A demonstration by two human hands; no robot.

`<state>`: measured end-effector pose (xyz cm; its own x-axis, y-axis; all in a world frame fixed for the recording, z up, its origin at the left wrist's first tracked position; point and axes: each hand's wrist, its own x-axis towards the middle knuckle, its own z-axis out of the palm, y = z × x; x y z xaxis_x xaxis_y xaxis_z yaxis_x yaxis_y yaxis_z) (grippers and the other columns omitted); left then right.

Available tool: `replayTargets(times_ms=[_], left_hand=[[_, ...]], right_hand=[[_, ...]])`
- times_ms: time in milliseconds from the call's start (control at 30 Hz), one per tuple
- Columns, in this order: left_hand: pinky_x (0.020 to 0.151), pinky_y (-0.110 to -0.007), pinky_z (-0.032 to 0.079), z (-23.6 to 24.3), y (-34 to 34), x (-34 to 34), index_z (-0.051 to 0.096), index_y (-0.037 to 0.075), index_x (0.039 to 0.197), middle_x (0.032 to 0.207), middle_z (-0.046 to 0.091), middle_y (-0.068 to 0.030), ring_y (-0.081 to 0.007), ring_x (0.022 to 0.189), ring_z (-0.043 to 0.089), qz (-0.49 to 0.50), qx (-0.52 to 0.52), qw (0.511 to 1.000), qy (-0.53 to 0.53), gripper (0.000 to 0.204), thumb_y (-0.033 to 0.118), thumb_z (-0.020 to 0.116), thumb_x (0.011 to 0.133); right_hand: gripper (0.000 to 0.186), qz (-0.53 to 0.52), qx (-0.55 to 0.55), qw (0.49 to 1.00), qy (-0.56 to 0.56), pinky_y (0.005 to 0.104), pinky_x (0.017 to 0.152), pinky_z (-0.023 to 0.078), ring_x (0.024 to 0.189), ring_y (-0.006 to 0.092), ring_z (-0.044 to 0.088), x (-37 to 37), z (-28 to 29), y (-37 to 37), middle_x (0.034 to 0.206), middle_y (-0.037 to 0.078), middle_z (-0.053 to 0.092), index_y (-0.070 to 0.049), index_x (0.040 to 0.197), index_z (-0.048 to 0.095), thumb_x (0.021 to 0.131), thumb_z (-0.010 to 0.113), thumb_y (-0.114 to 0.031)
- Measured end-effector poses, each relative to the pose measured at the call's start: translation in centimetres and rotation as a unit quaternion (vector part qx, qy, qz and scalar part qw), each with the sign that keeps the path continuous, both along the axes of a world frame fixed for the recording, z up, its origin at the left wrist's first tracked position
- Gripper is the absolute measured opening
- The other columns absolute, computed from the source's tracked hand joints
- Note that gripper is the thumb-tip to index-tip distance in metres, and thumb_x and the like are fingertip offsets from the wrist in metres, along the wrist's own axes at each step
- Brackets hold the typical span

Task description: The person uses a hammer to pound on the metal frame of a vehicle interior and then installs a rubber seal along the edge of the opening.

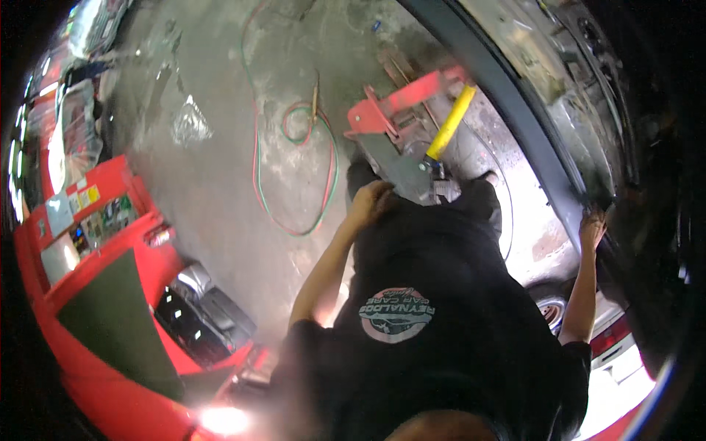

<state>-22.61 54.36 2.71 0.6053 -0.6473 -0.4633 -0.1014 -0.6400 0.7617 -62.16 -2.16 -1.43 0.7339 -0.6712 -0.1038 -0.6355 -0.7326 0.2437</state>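
Observation:
My left hand (373, 202) rests on my bent left leg in dark trousers, and I see no tool in it. Out to the right, my right hand (593, 228) holds the edge of a dark door sill (507, 81) on a car body; its fingertips are partly hidden in shadow. Just ahead of my knees stands a red and grey floor jack (382, 114) with a yellow-sleeved handle (451, 123) tilted up to the right.
Red and green twin hoses (334, 173) loop across the concrete floor, with a brass torch (315, 103) on them. A red tool cart (118, 235) is at left, beside a black case (195, 323). Crumpled clear plastic (190, 123) lies farther off. A wheel (551, 312) shows lower right.

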Motion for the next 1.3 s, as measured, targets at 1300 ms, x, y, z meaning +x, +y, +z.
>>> replayTargets(times_ms=[1300], left_hand=[[0.078, -0.040, 0.053, -4.7, 12.3, 64.8, 0.070, 0.001, 0.101, 0.093, 0.072, -0.0178, -0.0345, 0.086, 0.069, -0.068, 0.037, 0.996, -0.055, 0.022, 0.016, 0.058, 0.090]], right_hand=[[0.030, -0.379, 0.512, 0.338, -0.693, 0.0405, 0.058, 0.057, 0.066, 0.0267, 0.066, 95.3, 9.3, -3.1, 0.079, 0.013, 0.066, -0.003, 0.102, 0.063, 0.096, 0.062, -0.033]])
